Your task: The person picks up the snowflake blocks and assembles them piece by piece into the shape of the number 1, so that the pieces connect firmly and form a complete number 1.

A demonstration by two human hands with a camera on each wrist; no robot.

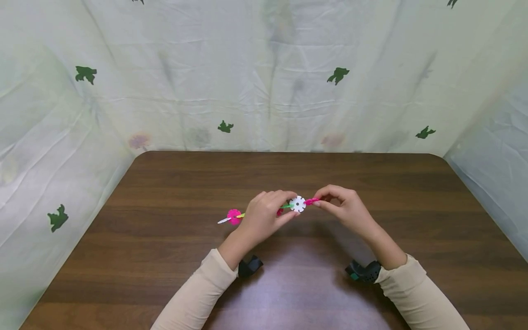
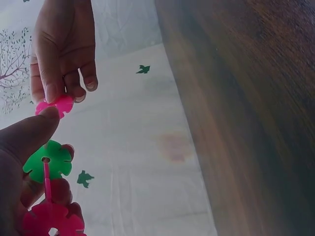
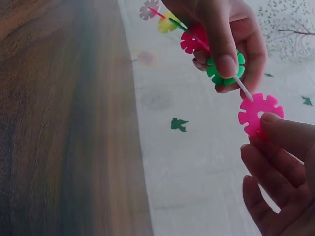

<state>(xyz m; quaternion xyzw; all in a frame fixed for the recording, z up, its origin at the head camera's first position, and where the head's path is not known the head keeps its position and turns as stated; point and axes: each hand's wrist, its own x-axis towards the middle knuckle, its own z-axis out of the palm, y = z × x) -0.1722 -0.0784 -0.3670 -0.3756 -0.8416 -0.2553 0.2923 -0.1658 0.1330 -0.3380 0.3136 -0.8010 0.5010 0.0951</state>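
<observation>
A chain of interlocking notched plastic discs stretches between the two hands, above the table. My left hand (image 1: 266,213) grips the chain near its right end, its thumb and fingers about a white disc (image 1: 298,204) and a green disc (image 3: 214,73). Between thumb and finger, my right hand (image 1: 348,208) pinches the pink end disc (image 3: 252,120), which meets the white one. Further left, a yellow disc (image 3: 168,22) and another pink disc (image 1: 234,217) belong to the chain, and a whitish disc (image 1: 224,220) ends it. The left hand hides the chain's middle in the head view.
Under both hands lies a brown wooden table (image 1: 165,256) with rounded far corners. A pale cloth (image 1: 247,82) with green bird shapes hangs behind it and at the sides. Dark wrist cameras sit below both wrists, close above the tabletop.
</observation>
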